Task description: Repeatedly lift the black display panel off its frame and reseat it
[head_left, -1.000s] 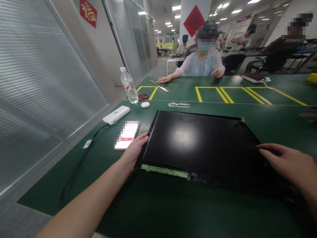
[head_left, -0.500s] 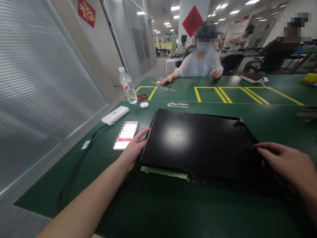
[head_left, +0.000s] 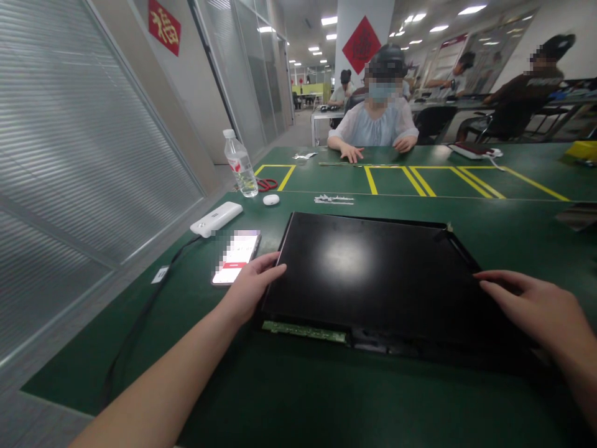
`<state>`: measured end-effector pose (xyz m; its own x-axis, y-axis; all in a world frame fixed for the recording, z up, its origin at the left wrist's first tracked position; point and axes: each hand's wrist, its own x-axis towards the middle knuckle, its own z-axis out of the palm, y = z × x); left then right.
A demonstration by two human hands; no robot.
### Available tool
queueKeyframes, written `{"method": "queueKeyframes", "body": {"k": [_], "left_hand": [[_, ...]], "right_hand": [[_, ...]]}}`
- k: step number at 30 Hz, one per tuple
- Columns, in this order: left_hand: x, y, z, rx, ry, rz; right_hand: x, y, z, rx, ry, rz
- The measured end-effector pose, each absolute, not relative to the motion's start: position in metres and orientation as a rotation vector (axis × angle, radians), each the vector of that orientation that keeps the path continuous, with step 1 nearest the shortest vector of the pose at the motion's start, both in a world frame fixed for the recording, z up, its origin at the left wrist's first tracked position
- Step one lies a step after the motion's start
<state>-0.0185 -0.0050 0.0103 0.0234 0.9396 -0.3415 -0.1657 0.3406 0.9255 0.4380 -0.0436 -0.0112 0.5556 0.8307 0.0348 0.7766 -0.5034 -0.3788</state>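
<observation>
A flat black display panel (head_left: pixel 373 280) lies before me over a black frame (head_left: pixel 466 249) that shows along its far and right sides. Along its near left edge runs a strip of green circuit board (head_left: pixel 303 331). My left hand (head_left: pixel 254 283) grips the panel's left edge, thumb on top and the other fingers at the side, partly hidden. At the right edge, my right hand (head_left: pixel 532 302) pinches with thumb and forefinger. Just left of my left hand lies a lit phone (head_left: pixel 237 256).
A water bottle (head_left: pixel 241 165), red-handled scissors (head_left: pixel 267 185), a white earbud case (head_left: pixel 271 200) and a white power bank (head_left: pixel 217 219) with a strap stand left. Small pale strips (head_left: pixel 334 200) lie behind the panel. Across the green table (head_left: pixel 396 404) sits a person (head_left: pixel 380 112).
The panel's left side has come down toward the table, and my left thumb now lies on its top. The person opposite has moved a hand and a thin strip rightward.
</observation>
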Motion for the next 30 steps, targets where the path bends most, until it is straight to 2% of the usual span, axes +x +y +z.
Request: {"method": "queueKeyframes", "body": {"k": [11, 24, 30], "left_hand": [[-0.026, -0.008, 0.005, 1.097, 1.284, 1.017], [-0.023, -0.010, 0.008, 1.106, 1.080, 1.166], [-0.024, -0.011, 0.006, 1.260, 1.008, 1.282]], "right_hand": [[0.435, -0.043, -0.015, -2.438, -1.316, 0.270], [0.448, -0.037, -0.029, -2.261, -1.177, 0.301], [0.446, -0.036, -0.028, -2.246, -0.960, 0.474]]}}
